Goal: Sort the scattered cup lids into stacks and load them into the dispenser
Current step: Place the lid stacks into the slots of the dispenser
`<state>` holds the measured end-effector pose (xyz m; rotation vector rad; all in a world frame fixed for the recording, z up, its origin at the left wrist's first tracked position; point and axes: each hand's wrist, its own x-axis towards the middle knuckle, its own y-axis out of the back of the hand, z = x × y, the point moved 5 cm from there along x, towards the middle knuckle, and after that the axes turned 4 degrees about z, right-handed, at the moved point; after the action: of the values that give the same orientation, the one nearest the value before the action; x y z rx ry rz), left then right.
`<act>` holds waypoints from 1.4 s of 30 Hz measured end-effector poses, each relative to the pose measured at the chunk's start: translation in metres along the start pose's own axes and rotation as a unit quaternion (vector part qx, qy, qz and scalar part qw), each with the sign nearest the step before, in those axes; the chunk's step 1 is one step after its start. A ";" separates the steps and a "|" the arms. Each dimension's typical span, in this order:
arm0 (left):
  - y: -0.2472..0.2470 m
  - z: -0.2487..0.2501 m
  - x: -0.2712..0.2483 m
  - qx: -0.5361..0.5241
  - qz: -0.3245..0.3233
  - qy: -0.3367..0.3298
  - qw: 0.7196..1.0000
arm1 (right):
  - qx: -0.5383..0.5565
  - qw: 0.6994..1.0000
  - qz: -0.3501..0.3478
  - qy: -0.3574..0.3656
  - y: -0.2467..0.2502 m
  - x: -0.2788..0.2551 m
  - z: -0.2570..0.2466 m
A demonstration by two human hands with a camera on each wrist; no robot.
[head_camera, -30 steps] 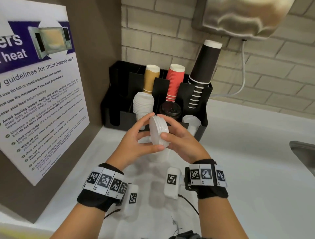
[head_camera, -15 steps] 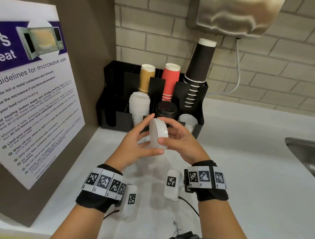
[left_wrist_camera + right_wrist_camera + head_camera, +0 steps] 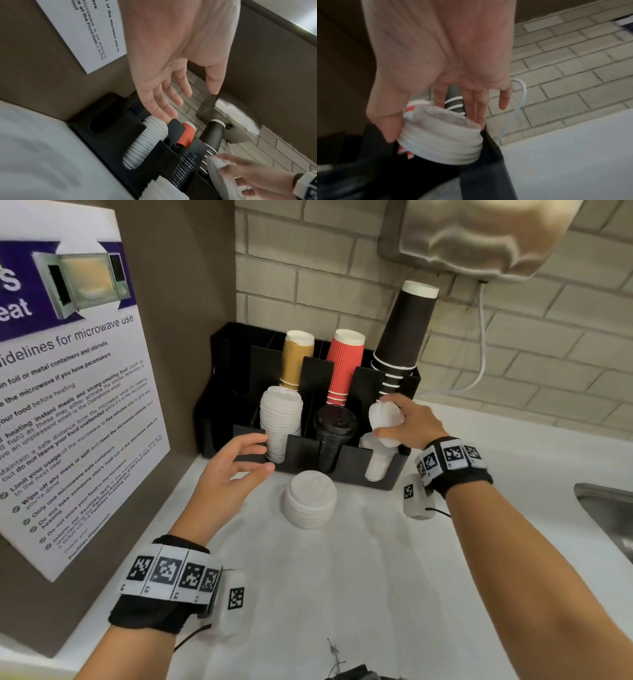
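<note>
My right hand [image 3: 404, 422] grips a short stack of white lids [image 3: 385, 419] between thumb and fingers, just above the right front slot of the black dispenser [image 3: 346, 462]. That stack shows close up in the right wrist view as white lids [image 3: 441, 140], with the right hand [image 3: 436, 111] round them. White lids [image 3: 376, 462] sit lower in the same slot. My left hand [image 3: 239, 463] hovers with relaxed fingers, holding nothing, in front of the dispenser's left slot, which holds a tall white lid stack [image 3: 281, 422]. Another white lid stack [image 3: 310, 498] stands on the counter before the dispenser.
Black lids [image 3: 335, 436] fill the middle slot. Tan [image 3: 296, 359], red [image 3: 344, 364] and black cup stacks [image 3: 402, 337] stand in the back row. A microwave notice [image 3: 68, 392] hangs on the left wall. A sink edge [image 3: 606, 508] lies at the right, a metal dispenser [image 3: 479, 237] overhead.
Both hands held the lid stack together in front of the dispenser; now my right hand alone has carried it to the right slot. My left hand has let go and drawn left.
</note>
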<state>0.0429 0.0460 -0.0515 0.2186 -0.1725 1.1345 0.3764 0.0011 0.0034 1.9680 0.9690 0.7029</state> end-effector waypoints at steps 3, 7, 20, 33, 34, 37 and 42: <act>0.004 0.000 0.000 0.005 0.008 -0.002 1.000 | -0.044 0.998 -0.043 0.017 -0.012 0.005 -0.001; 0.006 0.000 -0.002 0.015 0.011 0.002 1.000 | -0.106 0.992 -0.061 0.044 -0.019 0.010 -0.005; 0.011 0.002 -0.003 0.016 0.019 0.002 1.000 | -0.217 0.954 -0.198 0.056 -0.038 0.013 -0.005; 0.004 0.005 -0.003 0.014 0.008 0.002 1.000 | -0.316 0.938 -0.122 0.079 -0.049 -0.024 -0.020; 0.004 0.005 -0.003 0.013 0.008 0.003 1.000 | -0.261 0.958 -0.057 0.106 -0.043 -0.029 -0.029; 0.003 0.003 -0.003 0.014 0.008 0.007 1.000 | -0.048 0.974 0.051 0.215 -0.042 -0.051 -0.059; -0.001 0.003 -0.004 0.010 0.006 0.005 1.000 | -0.107 0.946 -0.241 0.191 -0.109 -0.083 -0.074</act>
<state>0.0425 0.0412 -0.0495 0.2305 -0.1529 1.1486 0.2351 0.0040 -0.0614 1.3493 1.4741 0.8759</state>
